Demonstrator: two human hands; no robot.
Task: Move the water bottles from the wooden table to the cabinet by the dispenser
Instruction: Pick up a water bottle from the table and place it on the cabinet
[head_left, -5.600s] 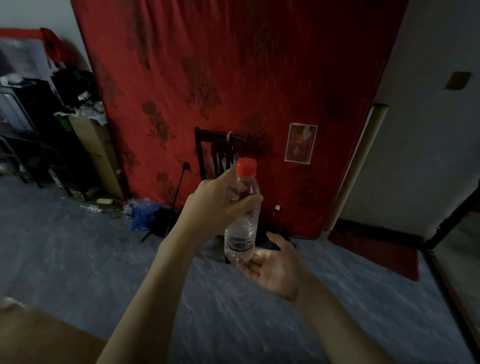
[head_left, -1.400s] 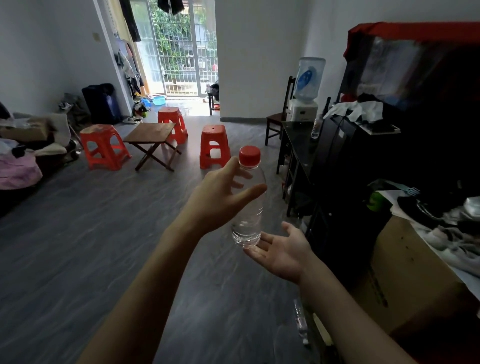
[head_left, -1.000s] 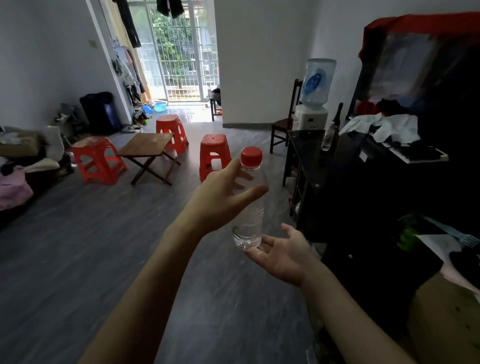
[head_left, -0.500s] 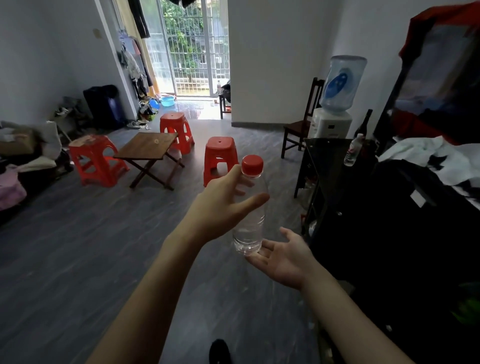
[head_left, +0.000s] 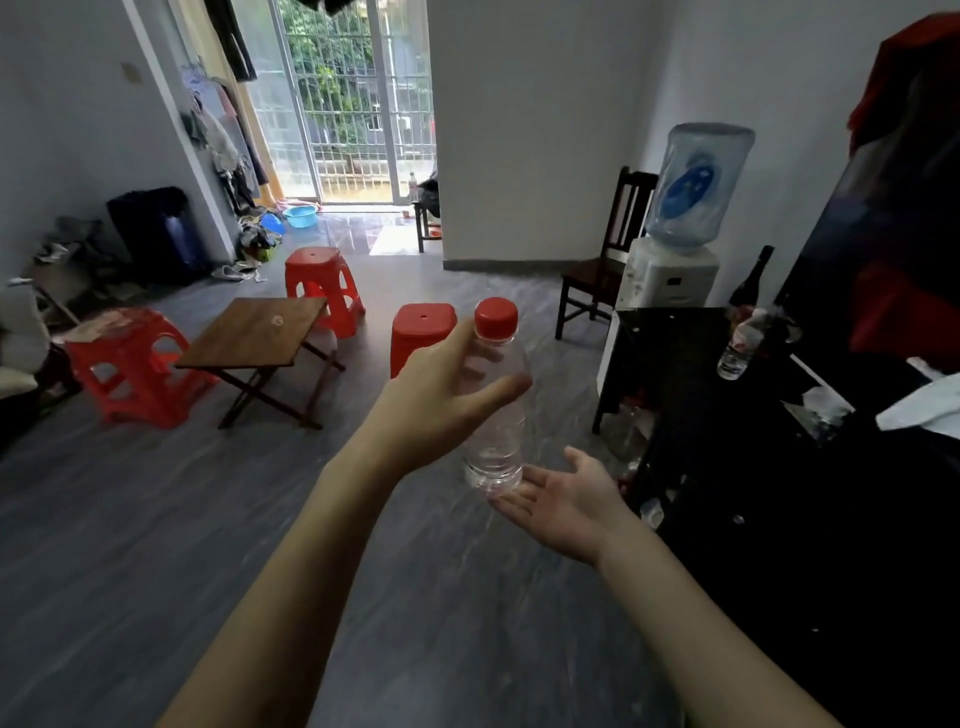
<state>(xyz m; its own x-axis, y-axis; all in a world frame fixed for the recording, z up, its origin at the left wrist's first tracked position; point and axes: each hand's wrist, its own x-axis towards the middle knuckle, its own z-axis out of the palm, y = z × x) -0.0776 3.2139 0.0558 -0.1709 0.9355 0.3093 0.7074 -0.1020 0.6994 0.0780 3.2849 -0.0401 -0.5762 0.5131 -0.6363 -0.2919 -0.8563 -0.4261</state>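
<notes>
Meanwhile, your wooden table (head_left: 254, 332) stood well to the left of the water bottle (head_left: 494, 410), with red stools (head_left: 136, 358) around it. Your left hand (head_left: 441, 402) gripped that red-capped bottle upright in mid-air, fingers and thumb curled round its upper body. Just to the bottle's right and below it, your right hand (head_left: 563, 501) lay palm up with fingers spread, touching its base. Farther right of the bottle stood the black cabinet (head_left: 675, 338), a second bottle (head_left: 740, 345) on top, the dispenser (head_left: 675, 228) behind.
</notes>
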